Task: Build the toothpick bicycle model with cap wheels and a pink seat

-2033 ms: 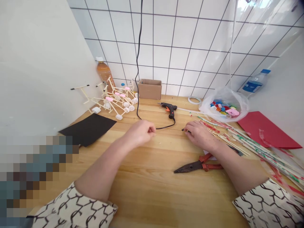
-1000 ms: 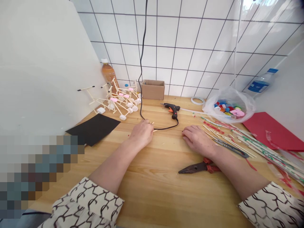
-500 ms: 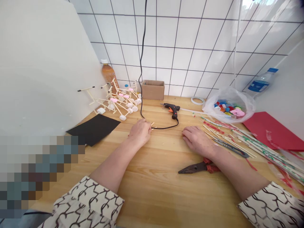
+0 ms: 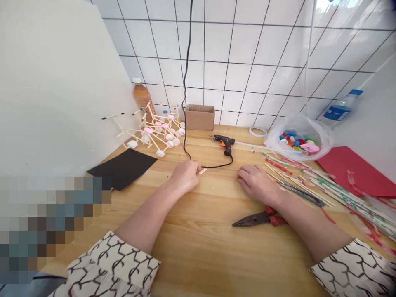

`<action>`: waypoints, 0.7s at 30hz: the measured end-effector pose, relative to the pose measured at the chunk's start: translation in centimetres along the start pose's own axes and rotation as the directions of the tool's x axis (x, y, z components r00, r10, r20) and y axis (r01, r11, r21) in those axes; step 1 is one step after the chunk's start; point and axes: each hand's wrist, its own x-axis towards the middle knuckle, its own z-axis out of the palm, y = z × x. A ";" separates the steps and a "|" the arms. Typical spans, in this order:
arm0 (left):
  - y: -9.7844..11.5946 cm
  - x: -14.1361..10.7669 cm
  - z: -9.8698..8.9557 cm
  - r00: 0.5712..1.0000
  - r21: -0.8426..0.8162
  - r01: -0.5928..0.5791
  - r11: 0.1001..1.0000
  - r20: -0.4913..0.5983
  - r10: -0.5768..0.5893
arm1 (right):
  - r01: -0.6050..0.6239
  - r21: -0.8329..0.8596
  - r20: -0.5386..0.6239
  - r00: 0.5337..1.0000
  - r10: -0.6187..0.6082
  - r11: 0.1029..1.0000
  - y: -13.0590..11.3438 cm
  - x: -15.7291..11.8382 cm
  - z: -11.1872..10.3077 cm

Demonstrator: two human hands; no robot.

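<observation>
My left hand (image 4: 185, 177) is closed, its thumb and fingers pinching short thin wooden sticks (image 4: 203, 170) whose ends poke out to the right. Most of their length is hidden by the fingers. Palm down on the wooden table, my right hand (image 4: 256, 183) lies relaxed, fingers slightly bent, with nothing seen in it. Beneath my right wrist are red-handled pliers (image 4: 252, 219), jaws pointing left. Thread snips (image 4: 301, 192) lie just right of that hand, beside loose sticks (image 4: 287, 175). A black hot glue gun (image 4: 228, 144) rests on its side beyond both hands.
Stick frames with white and pink caps (image 4: 154, 130) stand back left, near a tea bottle (image 4: 142, 97) and black sheet (image 4: 123, 167). A small carton (image 4: 200, 118), tape roll (image 4: 258, 131), bag of bottle caps (image 4: 272, 136) and red sheet (image 4: 355, 169) lie behind and right. The power cord (image 4: 185, 82) hangs down.
My left hand has shifted slightly right and turned, bringing the sticks closer together in its pinch. My right hand has stayed in place.
</observation>
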 end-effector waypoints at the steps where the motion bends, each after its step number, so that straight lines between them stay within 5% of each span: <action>1: 0.3 -0.1 0.0 1.000 -0.017 -0.007 1.000 0.014 0.007 | -0.001 -0.001 0.001 1.000 0.001 1.000 0.0 0.0 0.0; 7: 1.9 -1.1 0.0 0.996 -0.072 -0.037 0.997 0.078 0.043 | -0.006 -0.008 0.012 1.000 0.006 1.000 -0.3 0.1 -0.2; 21: 1.9 -1.6 -0.4 0.978 -0.020 -0.130 0.991 0.163 0.132 | 0.003 0.052 0.031 0.999 -0.005 0.999 -1.8 0.1 -0.8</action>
